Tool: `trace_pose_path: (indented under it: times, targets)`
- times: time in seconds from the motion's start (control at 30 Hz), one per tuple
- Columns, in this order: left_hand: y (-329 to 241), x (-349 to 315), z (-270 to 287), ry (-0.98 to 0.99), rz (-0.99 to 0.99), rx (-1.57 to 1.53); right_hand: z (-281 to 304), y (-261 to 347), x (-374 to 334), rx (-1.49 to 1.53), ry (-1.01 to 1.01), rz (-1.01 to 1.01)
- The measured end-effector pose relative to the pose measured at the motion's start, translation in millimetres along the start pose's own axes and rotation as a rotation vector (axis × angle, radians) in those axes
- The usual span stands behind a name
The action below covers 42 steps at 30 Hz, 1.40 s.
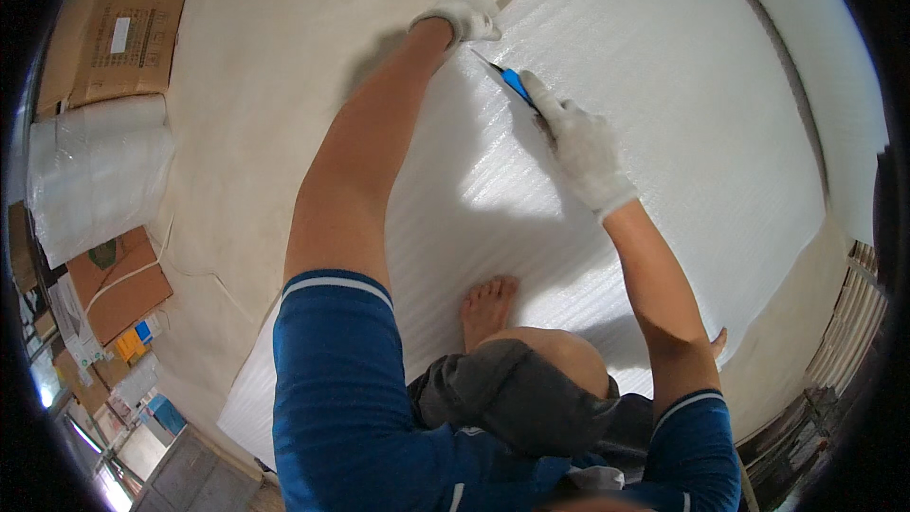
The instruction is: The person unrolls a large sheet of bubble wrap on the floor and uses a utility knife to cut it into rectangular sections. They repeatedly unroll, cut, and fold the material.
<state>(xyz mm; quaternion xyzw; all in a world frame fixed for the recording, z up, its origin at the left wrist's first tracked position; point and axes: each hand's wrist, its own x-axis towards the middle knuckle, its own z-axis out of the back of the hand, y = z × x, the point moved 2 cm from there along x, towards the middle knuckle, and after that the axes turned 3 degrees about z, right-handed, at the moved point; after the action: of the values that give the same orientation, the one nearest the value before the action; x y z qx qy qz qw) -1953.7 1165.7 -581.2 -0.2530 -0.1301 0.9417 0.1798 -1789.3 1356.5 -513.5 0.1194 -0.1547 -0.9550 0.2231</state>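
Note:
A broad sheet of white packing foam (682,104) lies spread under me, its faint ridges running at a slant. My left hand (464,15), in a white knit glove, is at the sheet's far left edge with its fingers curled closed against it; the fingertips are partly hidden. In my right hand (585,147), gloved the same way, is a blue and black utility knife (515,83). Its blade is out and points up and left toward my left hand, just above or touching the foam; I cannot tell which. My right forefinger stretches along the knife's handle.
A pale beige surface (237,133) shows left of the foam. Along the left side stand a cardboard box (104,43), a clear plastic-wrapped bundle (100,166) and a brown carton (118,284). A white foam roll (806,19) lies far right. My bare foot (488,308) rests on the sheet.

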Motion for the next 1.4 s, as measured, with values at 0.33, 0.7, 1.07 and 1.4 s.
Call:
trace_pose_path:
  times: [0.33,0.7,1.07,1.4]
  targets:
    - [-2.3,-0.2,-3.0,-0.122,0.001,0.0,-34.6,-11.6,33.6,-0.006,-0.02,0.034]
    - [-6.2,-6.9,-8.4,-0.061,0.121,-0.125,-40.6,-18.9,15.8,-0.008,0.109,-0.008]
    - [7.4,-3.0,-19.5,-0.149,0.061,-0.18,-45.5,-29.8,-4.0,-0.096,0.222,-0.09]
    - [16.3,-2.7,-37.6,0.016,0.384,-0.437,-27.0,-35.5,-26.6,0.007,0.015,-0.02]
